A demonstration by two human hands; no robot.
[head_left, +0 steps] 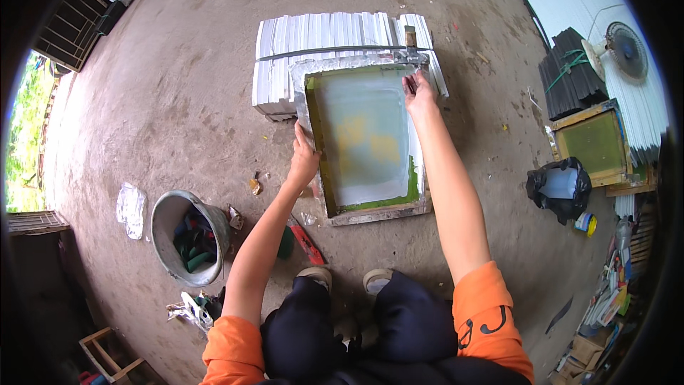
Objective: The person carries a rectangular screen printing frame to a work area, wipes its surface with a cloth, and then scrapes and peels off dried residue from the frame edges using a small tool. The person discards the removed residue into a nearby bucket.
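In front of my feet lies a screen printing frame [381, 217], its pale mesh marked with yellow patches and green along its border. The frame's far end rests against a strapped stack of white boards [320, 34]. My left hand [305, 160] grips the left rail, the thumb over its top and the fingers along its outer side. Over the far right corner, my right hand [420, 91] is closed in a pinch with dark-stained fingertips; whatever it holds is hidden. Just beyond it, a wood-and-metal piece [410, 39] stands at the corner.
A grey bucket [160, 242] of dark and green items stands at left, and a red-handled tool [306, 244] lies near my feet. At right are a fan [625, 51], dark bundled sheets [570, 75], another screen frame [591, 144] and a black bag [563, 189].
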